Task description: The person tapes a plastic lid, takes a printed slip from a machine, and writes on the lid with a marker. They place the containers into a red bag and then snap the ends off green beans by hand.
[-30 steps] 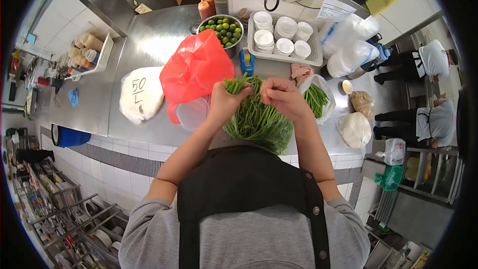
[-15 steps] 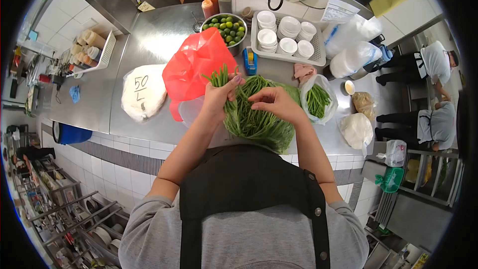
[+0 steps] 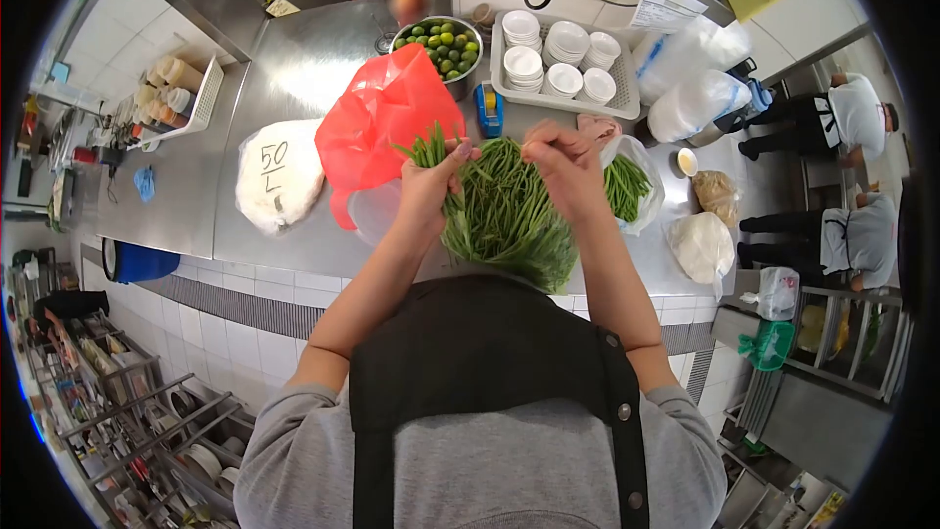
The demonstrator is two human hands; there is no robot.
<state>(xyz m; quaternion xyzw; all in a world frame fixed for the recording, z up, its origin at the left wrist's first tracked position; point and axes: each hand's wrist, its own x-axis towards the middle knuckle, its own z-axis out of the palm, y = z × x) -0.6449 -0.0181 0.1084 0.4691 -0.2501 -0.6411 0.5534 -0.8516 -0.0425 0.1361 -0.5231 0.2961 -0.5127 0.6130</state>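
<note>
A small bunch of green beans (image 3: 429, 148) stands up out of my left hand (image 3: 431, 188), whose fingers are wrapped round it. Just right of it, a large heap of green beans (image 3: 499, 201) lies in an open clear plastic bag (image 3: 548, 264). Over the heap's upper right side is my right hand (image 3: 568, 162), with thumb and fingertips pinched together; what they hold, if anything, is too small to make out. Beyond that hand, a white plastic bag (image 3: 651, 198) contains more green beans (image 3: 625, 186), partly covered by my wrist.
A red plastic bag (image 3: 382, 118) and a white bag marked 50 (image 3: 279, 176) lie to the left. Behind are a bowl of limes (image 3: 438, 47), a blue tape dispenser (image 3: 489, 113) and a crate (image 3: 627, 103) of white cups. Two people stand at far right.
My right hand has lifted off the heap and moved up and to the right, its fingertips now pinched. My left hand still grips its bunch, almost unmoved.
</note>
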